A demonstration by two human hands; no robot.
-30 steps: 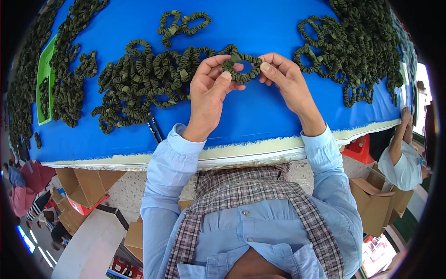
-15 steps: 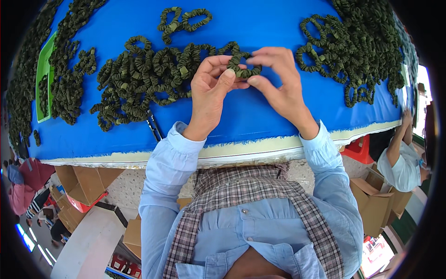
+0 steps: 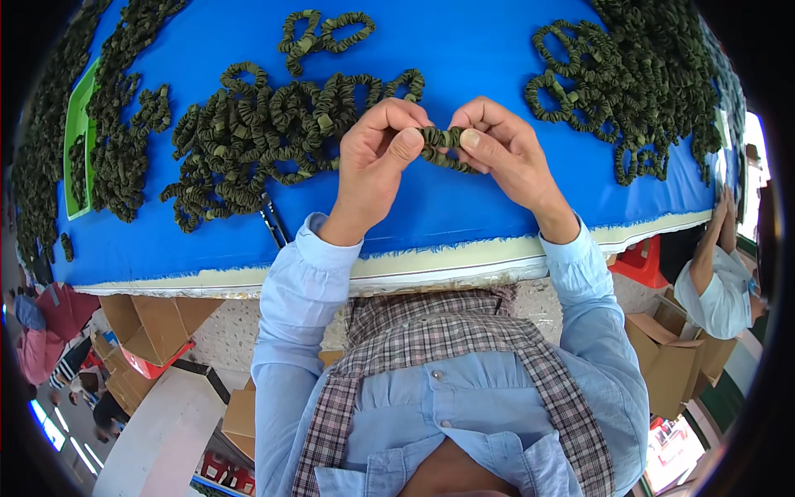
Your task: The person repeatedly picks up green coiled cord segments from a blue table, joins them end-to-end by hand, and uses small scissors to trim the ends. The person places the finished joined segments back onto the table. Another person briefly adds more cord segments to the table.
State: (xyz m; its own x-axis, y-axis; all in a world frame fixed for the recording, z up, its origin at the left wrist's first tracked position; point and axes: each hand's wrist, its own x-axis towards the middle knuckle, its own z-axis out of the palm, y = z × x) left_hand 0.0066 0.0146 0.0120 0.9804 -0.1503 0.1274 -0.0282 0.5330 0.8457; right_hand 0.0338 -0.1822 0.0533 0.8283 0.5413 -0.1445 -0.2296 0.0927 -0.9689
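Observation:
Between my hands is a dark green gathered scrunchie (image 3: 443, 137), held just above the blue table cover (image 3: 414, 207). My left hand (image 3: 377, 153) pinches its left end between thumb and fingers. On the other end, my right hand (image 3: 507, 153) has its thumb and fingers closed. The far part of the ring is partly hidden by the fingers. To the left of my left hand lies a loose pile of similar scrunchies (image 3: 248, 137). Two separate ones (image 3: 346, 31) lie beyond it.
A larger scrunchie heap (image 3: 654, 66) stands at the right. A green tray (image 3: 76, 124) and more heaps (image 3: 124, 157) are at the left. Black tweezers (image 3: 272, 222) lie near the front edge. Cardboard boxes (image 3: 662, 364) stand below; another person (image 3: 716, 286) is at the right.
My right hand has closed onto the right end of the scrunchie, where its fingers were spread before. The scrunchie has turned and now stretches straight between both hands.

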